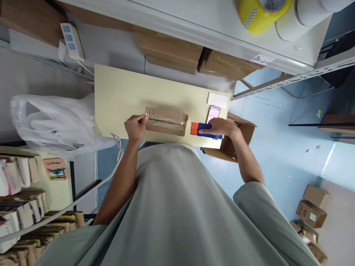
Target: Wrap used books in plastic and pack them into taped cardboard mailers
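A small, flat cardboard parcel (166,121) lies on the pale yellow table (119,92), with a dark seam and shiny clear tape along its top. At its left end my left hand (135,128) is closed in a pinch; a tiny whitish bit shows at the fingertips, too small to name. My right hand (222,126) grips a blue tape dispenser (205,131) with an orange head, just right of the parcel and apart from it. Beyond that hand, a phone (213,113) with a lit screen lies beside a white paper (217,99).
An open carton (244,136) stands beyond the table's right end. White plastic bags (55,125) bulge at the left, near a white cable (105,181). A shelf (194,22) with yellow tape rolls (253,16) overhangs the far side, above cardboard boxes (172,51).
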`<state>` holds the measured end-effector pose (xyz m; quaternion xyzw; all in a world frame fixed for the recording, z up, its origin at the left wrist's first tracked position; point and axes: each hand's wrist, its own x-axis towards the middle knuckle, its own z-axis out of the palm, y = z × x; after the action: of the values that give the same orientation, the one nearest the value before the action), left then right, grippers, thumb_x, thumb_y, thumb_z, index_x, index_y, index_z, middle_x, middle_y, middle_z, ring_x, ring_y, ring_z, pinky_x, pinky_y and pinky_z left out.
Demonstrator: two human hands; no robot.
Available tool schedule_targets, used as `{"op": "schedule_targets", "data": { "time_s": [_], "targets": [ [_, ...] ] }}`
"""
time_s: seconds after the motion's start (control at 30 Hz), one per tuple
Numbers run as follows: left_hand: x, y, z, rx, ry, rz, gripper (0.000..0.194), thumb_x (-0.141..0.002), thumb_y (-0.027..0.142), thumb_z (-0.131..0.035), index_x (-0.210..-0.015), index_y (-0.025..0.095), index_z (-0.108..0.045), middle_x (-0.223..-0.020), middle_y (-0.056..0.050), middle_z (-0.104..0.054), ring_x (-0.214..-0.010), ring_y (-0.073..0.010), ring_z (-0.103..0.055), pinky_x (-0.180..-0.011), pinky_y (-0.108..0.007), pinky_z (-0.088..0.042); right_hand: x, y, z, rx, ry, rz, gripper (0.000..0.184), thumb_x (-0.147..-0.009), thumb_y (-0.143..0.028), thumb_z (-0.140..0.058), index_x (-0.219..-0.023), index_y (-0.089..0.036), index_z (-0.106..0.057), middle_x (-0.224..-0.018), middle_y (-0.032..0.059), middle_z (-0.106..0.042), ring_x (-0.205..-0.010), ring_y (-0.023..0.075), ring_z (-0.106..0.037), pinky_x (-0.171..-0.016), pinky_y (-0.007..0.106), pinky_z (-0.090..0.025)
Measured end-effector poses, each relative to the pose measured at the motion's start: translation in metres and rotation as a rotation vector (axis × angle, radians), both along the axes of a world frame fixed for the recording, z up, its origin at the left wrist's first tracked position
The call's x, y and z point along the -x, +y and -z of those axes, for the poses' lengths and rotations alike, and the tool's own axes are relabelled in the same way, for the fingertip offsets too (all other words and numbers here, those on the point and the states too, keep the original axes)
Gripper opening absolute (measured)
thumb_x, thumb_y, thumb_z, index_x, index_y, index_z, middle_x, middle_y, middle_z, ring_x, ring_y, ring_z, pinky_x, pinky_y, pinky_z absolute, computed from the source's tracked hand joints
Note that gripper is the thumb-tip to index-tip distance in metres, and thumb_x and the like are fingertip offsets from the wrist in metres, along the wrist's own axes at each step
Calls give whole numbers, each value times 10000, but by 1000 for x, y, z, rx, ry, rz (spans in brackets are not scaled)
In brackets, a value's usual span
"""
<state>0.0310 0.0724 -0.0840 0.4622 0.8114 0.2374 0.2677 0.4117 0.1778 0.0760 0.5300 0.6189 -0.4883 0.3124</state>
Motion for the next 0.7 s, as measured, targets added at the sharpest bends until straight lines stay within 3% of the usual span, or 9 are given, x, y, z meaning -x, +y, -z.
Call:
{"op": "schedule_targets", "data": {
  "time_s": [0.2,0.47,0.7],
  "targets": [
    [2,0,2,7,-12,-6,221,-956,382,-705,-985,235,-868,-1014,-70,-865,-978,-274,-798,-980,-396,-629,17,-3,17,-82,-96,-70,655,-964,-820,-703,-911,-172,-788,-727,109,-801,-733,274,-793,-777,373,-595],
    [0,-2,1,-12,-5,20,204,-967,338,-704,-1007,223,-868,-1015,-86,-849,-987,-277,-790,-989,-399,-613,26,-15,21,-108,-143,-83,635,-976,-807,-707,-928,-179,-784,-821,149,-820,-844,315,-810,-843,392,-594],
    [-6,-5,-3,-34,-50,16,205,-1001,349,-704,-1034,213,-853,-1040,-89,-840,-1038,-277,-798,-1014,-389,-617,52,-35,35,-210,-256,-116,560,-1063,-661,-671,-1179,-124,-776,-1176,237,-826,-1128,367,-803,-902,387,-592]
  ]
}}
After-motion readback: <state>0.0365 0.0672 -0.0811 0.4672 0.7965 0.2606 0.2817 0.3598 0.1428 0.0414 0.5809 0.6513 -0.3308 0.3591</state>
